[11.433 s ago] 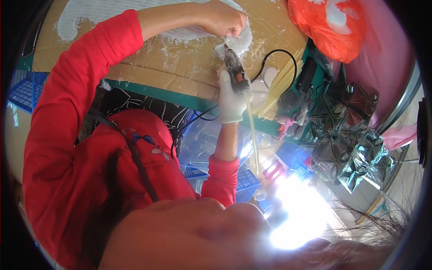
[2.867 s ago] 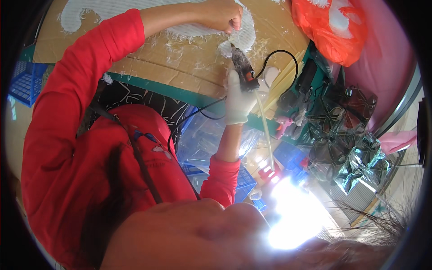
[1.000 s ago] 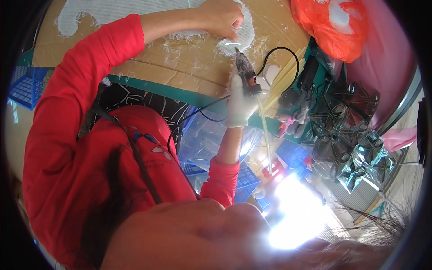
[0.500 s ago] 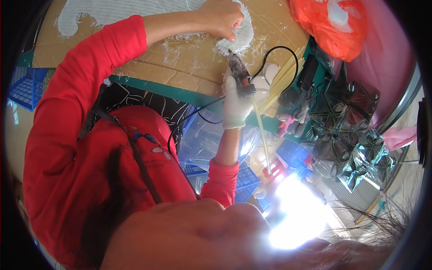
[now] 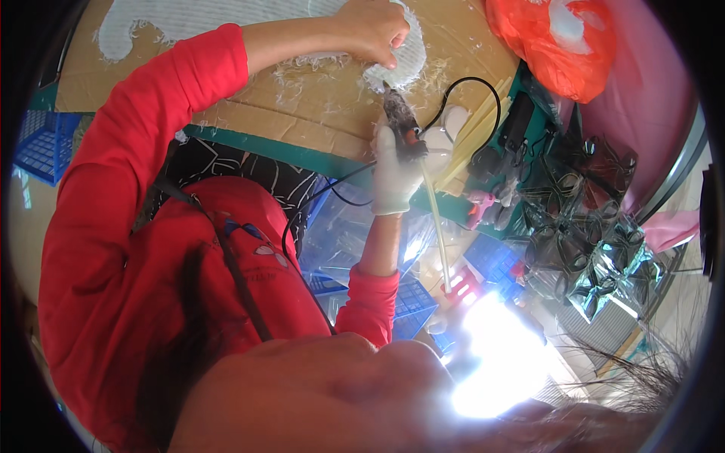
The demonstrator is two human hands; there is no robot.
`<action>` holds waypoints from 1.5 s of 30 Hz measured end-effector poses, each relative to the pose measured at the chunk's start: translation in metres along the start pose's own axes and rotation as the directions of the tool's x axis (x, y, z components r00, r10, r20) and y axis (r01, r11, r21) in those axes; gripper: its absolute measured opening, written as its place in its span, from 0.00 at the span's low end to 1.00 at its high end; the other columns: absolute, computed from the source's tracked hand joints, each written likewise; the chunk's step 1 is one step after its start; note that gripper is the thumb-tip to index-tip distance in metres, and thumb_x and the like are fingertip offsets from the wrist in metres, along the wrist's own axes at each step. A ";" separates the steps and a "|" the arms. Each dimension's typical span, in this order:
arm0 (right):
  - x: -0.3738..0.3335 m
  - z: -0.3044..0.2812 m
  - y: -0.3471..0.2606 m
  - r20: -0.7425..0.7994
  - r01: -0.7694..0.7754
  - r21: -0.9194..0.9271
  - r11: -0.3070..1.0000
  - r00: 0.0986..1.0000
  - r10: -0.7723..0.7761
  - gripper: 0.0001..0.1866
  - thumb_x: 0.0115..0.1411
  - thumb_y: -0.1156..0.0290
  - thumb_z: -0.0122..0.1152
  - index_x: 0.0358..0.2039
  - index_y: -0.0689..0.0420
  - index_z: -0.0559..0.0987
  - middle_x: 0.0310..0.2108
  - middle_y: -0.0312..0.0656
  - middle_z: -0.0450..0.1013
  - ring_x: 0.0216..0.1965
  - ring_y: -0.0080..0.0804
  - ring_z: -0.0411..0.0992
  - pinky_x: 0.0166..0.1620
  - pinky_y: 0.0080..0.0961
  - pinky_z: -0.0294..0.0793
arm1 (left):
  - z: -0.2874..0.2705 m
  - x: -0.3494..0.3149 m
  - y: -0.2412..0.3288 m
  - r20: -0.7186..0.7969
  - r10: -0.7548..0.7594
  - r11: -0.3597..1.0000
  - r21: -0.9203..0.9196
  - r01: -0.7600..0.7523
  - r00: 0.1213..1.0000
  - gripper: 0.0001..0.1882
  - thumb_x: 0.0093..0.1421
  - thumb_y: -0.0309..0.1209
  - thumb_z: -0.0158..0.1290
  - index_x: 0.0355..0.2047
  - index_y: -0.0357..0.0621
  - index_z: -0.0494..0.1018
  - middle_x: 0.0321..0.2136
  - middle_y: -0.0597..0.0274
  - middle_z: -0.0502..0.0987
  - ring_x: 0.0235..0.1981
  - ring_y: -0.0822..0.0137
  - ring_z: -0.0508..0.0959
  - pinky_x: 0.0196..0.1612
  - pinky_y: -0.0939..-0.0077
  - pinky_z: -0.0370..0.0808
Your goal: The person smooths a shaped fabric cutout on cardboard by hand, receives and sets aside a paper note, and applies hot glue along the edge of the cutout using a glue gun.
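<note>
My worktop (image 5: 264,153) is green at its edge, mostly covered in brown cardboard (image 5: 321,124). By its left end I see a blue crate (image 5: 47,147) and pale floor (image 5: 29,234); white glare (image 5: 502,355) floods the view's lower right.

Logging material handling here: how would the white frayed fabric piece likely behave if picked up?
Probably floppy: the white piece looks like thin ribbed fabric lying flat on the cardboard. Likely light for its size, showing little thickness. It may shed, since the edge is frayed and loose fibres lie nearby.
</note>
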State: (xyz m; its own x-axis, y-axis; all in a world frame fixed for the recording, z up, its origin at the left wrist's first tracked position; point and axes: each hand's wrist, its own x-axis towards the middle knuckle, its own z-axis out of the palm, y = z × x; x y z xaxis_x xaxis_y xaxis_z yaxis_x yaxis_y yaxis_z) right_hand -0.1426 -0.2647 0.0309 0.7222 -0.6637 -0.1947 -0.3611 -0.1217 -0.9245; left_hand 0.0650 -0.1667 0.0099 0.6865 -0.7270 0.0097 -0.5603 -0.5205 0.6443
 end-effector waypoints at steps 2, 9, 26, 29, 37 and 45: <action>-0.003 -0.001 -0.004 0.004 -0.088 -0.043 0.995 0.996 0.088 0.15 0.50 0.71 0.67 0.35 0.68 0.77 0.27 0.38 0.75 0.26 0.18 0.69 0.31 0.18 0.71 | -0.004 -0.001 0.002 -0.009 0.042 0.999 -0.002 -0.042 0.999 0.16 0.39 0.47 0.62 0.23 0.49 0.78 0.33 0.55 0.76 0.39 0.54 0.75 0.39 0.59 0.72; -0.002 -0.003 0.002 -0.027 -0.016 -0.006 1.000 0.999 0.016 0.14 0.50 0.71 0.67 0.34 0.68 0.77 0.26 0.37 0.74 0.25 0.18 0.69 0.30 0.18 0.70 | -0.018 0.004 0.014 0.154 -0.028 0.998 0.063 0.018 0.988 0.30 0.45 0.61 0.54 0.20 0.41 0.79 0.30 0.47 0.77 0.33 0.50 0.77 0.34 0.57 0.73; -0.005 -0.008 -0.025 0.088 -0.121 0.189 0.975 0.990 0.106 0.05 0.56 0.74 0.56 0.31 0.62 0.73 0.21 0.36 0.70 0.21 0.19 0.65 0.25 0.15 0.62 | -0.014 0.021 -0.037 0.162 0.004 0.771 -0.629 0.099 0.987 0.30 0.62 0.56 0.41 0.32 0.38 0.76 0.27 0.60 0.76 0.34 0.65 0.75 0.38 0.71 0.70; -0.006 -0.007 -0.034 0.059 -0.143 0.203 0.969 0.989 0.134 0.06 0.57 0.72 0.55 0.30 0.62 0.73 0.20 0.38 0.70 0.19 0.20 0.64 0.23 0.16 0.62 | -0.018 0.019 -0.041 0.154 -0.083 0.709 -0.685 0.167 0.985 0.25 0.62 0.52 0.46 0.31 0.40 0.74 0.22 0.66 0.71 0.29 0.69 0.71 0.37 0.74 0.68; -0.011 -0.017 -0.028 -0.017 -0.087 0.274 0.958 0.995 0.096 0.07 0.56 0.71 0.56 0.30 0.63 0.73 0.22 0.40 0.71 0.20 0.20 0.65 0.24 0.17 0.63 | -0.017 -0.043 -0.006 -0.232 0.327 0.898 -0.227 -0.378 0.916 0.23 0.40 0.34 0.64 0.39 0.43 0.75 0.38 0.60 0.72 0.42 0.59 0.71 0.46 0.67 0.68; -0.015 -0.013 -0.031 0.023 -0.032 0.252 0.967 0.999 0.027 0.07 0.55 0.74 0.56 0.30 0.65 0.74 0.24 0.41 0.73 0.23 0.23 0.68 0.26 0.18 0.66 | 0.010 -0.042 -0.016 -0.145 0.422 0.900 -0.057 -0.433 0.895 0.33 0.32 0.38 0.67 0.42 0.46 0.73 0.44 0.63 0.66 0.50 0.59 0.65 0.53 0.63 0.62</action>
State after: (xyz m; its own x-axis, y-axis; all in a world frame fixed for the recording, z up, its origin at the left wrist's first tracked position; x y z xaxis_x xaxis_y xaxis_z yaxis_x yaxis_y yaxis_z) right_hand -0.1502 -0.2606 0.0671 0.7260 -0.6492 -0.2269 -0.2237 0.0890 -0.9706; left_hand 0.0406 -0.1324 -0.0086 0.4451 -0.8056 0.3911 -0.7752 -0.1279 0.6187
